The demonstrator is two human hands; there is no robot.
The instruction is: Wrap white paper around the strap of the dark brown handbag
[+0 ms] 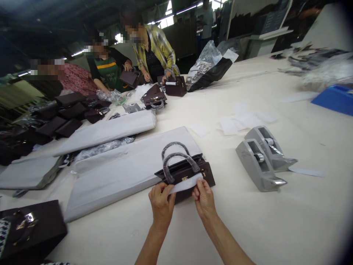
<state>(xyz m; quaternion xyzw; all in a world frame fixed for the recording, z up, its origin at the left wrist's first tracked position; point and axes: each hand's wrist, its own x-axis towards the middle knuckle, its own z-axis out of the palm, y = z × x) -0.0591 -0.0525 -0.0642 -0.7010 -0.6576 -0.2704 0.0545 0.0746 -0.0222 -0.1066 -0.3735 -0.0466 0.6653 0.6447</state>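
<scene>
A dark brown handbag (179,177) stands on the pale worktop (303,213) in front of the person, just at the near edge of a grey folded sheet stack (124,173). The left hand (161,200) pinches one end of a white strip (186,185) between thumb and fingers, and the right hand (202,195) grips the other end, so the strip lies across the bag's front just below its gold-toned clasp (184,178). Any marking on that clasp is too small to read. The bag's two arched handles (180,155) stand up, wrapped in clear plastic.

To the right, two grey tape dispensers (264,175) sit side by side; their casings show no lettering that can be made out. Beyond them lie loose white sheets (242,122) that look plain.

Across the worktop, a co-worker in a green apron (109,71) with an orange band holds another bag; faint marks on the apron are too blurred to read. Nearby, an upright brown handbag (178,88) carries a similar white strip. A large dark bag (41,228) with shiny metal fittings lies at lower left.
</scene>
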